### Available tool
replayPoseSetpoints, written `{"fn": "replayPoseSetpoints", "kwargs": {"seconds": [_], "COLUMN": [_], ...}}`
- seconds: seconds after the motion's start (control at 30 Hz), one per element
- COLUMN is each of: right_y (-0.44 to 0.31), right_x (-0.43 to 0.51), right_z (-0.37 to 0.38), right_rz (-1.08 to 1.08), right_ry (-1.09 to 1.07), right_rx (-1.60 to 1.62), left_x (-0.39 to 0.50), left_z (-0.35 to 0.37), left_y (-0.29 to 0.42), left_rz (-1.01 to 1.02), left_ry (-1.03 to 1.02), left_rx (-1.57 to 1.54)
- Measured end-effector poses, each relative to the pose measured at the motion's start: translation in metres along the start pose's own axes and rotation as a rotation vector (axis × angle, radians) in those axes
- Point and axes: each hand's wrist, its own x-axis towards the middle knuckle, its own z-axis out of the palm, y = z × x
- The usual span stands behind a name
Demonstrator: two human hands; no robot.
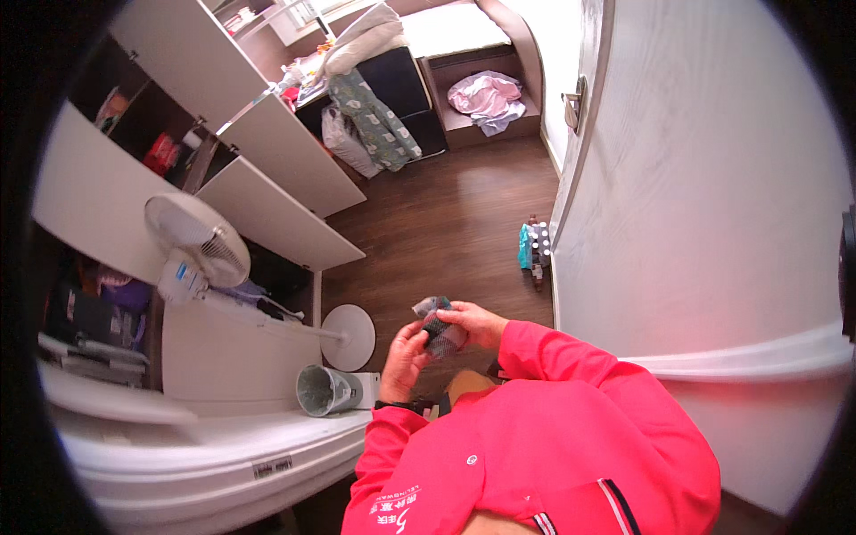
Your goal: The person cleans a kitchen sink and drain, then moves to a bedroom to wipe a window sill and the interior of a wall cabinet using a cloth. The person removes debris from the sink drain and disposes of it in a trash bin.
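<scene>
Both hands meet in front of my chest on a small bundled item (438, 331), grey and dark with a checked or mesh-like pattern. It looks like soft fabric, but I cannot tell exactly what it is. My left hand (404, 358), with a dark band on the wrist, pinches its lower left side. From the right, my right hand (476, 321) grips it with the thumb on top. A pale, bluish part of it sticks out beyond the fingers. Below and left of my left hand is a grey waste bin (348, 393), its mouth turned towards me.
A white pedestal fan (194, 231) leans across the left, its round base (358, 338) on the wood floor (435, 221). Cabinet doors (287, 214) hang open. A white door (702, 200) stands right, bottles (537, 247) beside it. Pink cloth (487, 99) fills a far cubby.
</scene>
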Motion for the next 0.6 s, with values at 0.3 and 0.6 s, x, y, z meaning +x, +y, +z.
{"fn": "replayPoseSetpoints", "kwargs": {"seconds": [0.3, 0.6], "right_y": [-0.15, -0.259], "right_x": [0.11, 0.206], "right_z": [-0.165, -0.346], "right_rz": [-0.213, -0.315], "right_ry": [0.253, 0.729], "right_rx": [0.349, 0.622], "left_x": [0.167, 0.331], "left_z": [-0.161, -0.303], "left_y": [0.08, 0.138], "left_rz": [-0.106, -0.452], "left_ry": [0.477, 0.986], "left_rx": [0.309, 0.247]}}
